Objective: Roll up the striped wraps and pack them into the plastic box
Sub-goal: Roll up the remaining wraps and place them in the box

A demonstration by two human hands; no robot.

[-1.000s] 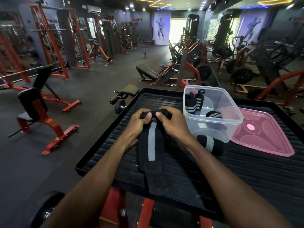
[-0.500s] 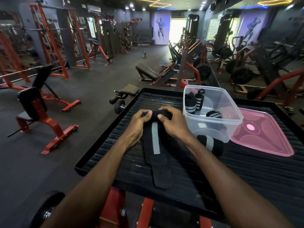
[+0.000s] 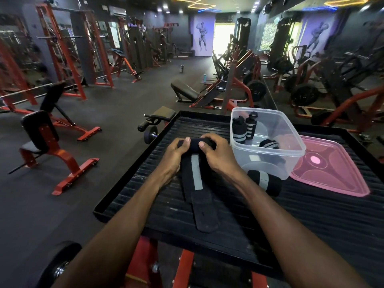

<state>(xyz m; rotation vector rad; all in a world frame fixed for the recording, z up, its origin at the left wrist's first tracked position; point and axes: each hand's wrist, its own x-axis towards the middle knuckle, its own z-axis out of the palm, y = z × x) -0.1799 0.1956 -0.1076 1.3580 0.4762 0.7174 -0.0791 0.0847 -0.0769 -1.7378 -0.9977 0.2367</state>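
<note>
so the wrap being rolled (image 3: 196,173) is black with one grey stripe down the middle; its far end is already a tight roll, the rest lies flat on the ribbed black platform with a plain velcro-looking tail nearest the camera; a finished rolled wrap (image 3: 265,182) lies on its side just in front of the plastic box, touching or nearly touching its wall; the plastic box (image 3: 291,142) is clear, lidless, upright; inside, two rolled wraps (image 3: 244,129) stand on end in the far left corner, and another rolled one (image 3: 269,144) lies near the middle; pink lid (image 3: 332,171) lies flat right beside the box
</note>
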